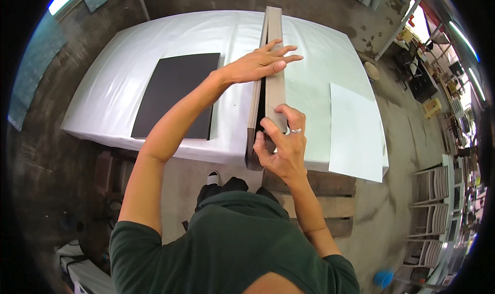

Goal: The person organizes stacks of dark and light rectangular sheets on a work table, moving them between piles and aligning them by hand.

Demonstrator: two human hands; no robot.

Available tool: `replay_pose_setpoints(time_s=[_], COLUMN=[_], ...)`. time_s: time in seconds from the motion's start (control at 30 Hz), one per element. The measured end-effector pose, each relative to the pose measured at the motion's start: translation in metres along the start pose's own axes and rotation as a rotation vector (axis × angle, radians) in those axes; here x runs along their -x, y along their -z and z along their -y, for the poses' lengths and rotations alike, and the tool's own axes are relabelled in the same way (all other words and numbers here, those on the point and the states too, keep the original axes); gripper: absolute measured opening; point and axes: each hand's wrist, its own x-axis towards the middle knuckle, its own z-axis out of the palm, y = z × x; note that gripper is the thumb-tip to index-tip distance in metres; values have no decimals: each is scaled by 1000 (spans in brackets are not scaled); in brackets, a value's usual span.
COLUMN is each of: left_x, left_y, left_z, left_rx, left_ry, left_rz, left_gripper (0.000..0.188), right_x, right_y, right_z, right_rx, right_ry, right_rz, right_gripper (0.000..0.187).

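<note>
A long, narrow beige box [275,28] lies lengthwise across the white-covered table [314,52], its near end by the front edge. Along its length runs a dark gap between the left side and the top strip. My left hand [260,64] rests across the box's far half, fingers stretched and spread. At the near end, my right hand [286,152], with a ring on one finger, has its fingers bent and closed around the edge of the box by the gap. The fingertips there partly cover what they grip.
Left of the box lies a flat black panel [178,95]. A white sheet [356,134] lies at the right, overhanging the front edge. A wooden pallet [330,196] is on the floor below. Stacked white chairs [430,216] and a blue bucket [383,279] stand farther right.
</note>
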Motion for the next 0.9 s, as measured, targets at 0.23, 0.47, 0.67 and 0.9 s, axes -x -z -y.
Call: replay_pose_setpoints(time_s=[0.23,0.47,0.67,0.9], left_x=[5,10,36,88], left_y=[-4,4,-8,25], left_z=[0,-9,17,53], left_rx=[78,138,382,695], left_ry=[9,53,247,673], left_rz=[-38,-31,-416,-307], left_gripper=[66,62,81,88], right_x=[2,7,19,47], right_y=[-3,-5,-14,-50], right_z=[17,13,11,-4], right_rx=[179,240,-90,-102], right_ry=[-31,-145,-410,-399], right_rz=[-14,-81,-315,-373], right_gripper=[39,38,70,82])
